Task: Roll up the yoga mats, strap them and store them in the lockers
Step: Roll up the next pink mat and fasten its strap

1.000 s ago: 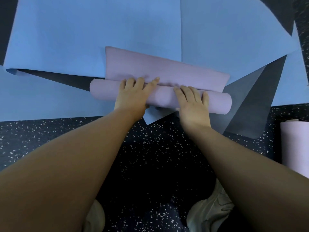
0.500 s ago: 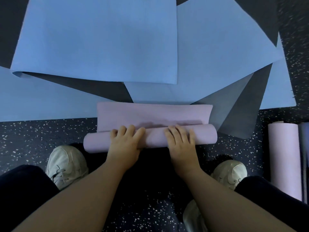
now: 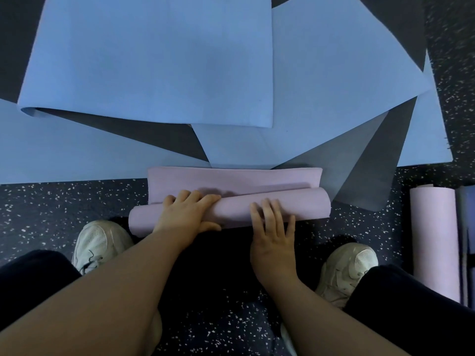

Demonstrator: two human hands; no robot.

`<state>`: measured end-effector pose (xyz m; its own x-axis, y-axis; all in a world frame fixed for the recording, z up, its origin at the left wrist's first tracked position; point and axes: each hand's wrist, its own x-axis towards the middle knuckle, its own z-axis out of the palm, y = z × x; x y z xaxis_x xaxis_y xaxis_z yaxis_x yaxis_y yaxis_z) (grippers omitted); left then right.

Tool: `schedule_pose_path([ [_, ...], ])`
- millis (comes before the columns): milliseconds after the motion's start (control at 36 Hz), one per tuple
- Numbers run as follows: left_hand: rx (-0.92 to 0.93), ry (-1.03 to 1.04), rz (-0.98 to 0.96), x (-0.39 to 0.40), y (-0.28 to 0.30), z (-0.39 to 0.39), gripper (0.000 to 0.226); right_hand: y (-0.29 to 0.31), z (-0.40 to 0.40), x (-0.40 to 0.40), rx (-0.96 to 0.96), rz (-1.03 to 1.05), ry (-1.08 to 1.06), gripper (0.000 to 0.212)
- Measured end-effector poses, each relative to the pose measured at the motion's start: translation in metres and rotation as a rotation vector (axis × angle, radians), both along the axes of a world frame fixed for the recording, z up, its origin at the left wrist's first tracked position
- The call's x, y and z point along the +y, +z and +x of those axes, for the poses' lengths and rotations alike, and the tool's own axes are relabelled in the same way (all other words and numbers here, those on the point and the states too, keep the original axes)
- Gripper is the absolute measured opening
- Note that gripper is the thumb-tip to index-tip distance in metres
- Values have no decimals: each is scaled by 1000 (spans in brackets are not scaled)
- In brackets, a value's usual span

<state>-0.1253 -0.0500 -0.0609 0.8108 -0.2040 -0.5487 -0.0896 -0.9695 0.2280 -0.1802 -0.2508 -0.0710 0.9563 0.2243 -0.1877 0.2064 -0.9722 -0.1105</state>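
While both hands bear on it, the lilac mat (image 3: pixel 257 209) lies across the speckled floor (image 3: pixel 51 201) just ahead of the person's feet, most of it wound into a roll with a short flat tail showing beyond. The left hand (image 3: pixel 187 217) sits on the roll's left half, fingers curved over the top toward the tail and thumb along the near side, so it grips the roll loosely. The right hand (image 3: pixel 273 227) lies flatter on the right half, fingers nearly straight and spread, pressing down rather than wrapping. The tail's far edge touches the blue mats (image 3: pixel 154 60), several of which lie spread and overlapping, some corners folded back to show dark grey undersides (image 3: pixel 365 170). At the right edge a second lilac roll (image 3: pixel 434 240) lies on the floor, lengthwise away from the person, with a bluish roll (image 3: pixel 466 222) just beside it, only partly in view. Two pale sneakers, one left (image 3: pixel 100 240) and one right (image 3: pixel 347 268), stand either side of the arms, below dark trouser legs (image 3: pixel 411 304). No locker or other container shows.
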Motion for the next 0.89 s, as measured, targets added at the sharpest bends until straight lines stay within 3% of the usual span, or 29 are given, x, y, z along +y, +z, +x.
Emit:
schedule_pose_path([
  [278, -11, 1, 100, 3, 0, 17, 65, -4, 27, 10, 100, -39, -9, 84],
  [417, -35, 81, 74, -1, 0, 17, 76, -3, 43, 13, 139, -82, -16, 107],
  [583, 8, 152, 36, 4, 4, 35, 93, 4, 59, 16, 179, -50, -7, 94],
  [778, -97, 193, -2, 1, 8, 49, 87, 18, 86, 17, 363, 41, 9, 98],
  [889, -55, 136, -32, -4, 9, 48, 98, 25, 106, 18, 447, 21, 37, 98],
])
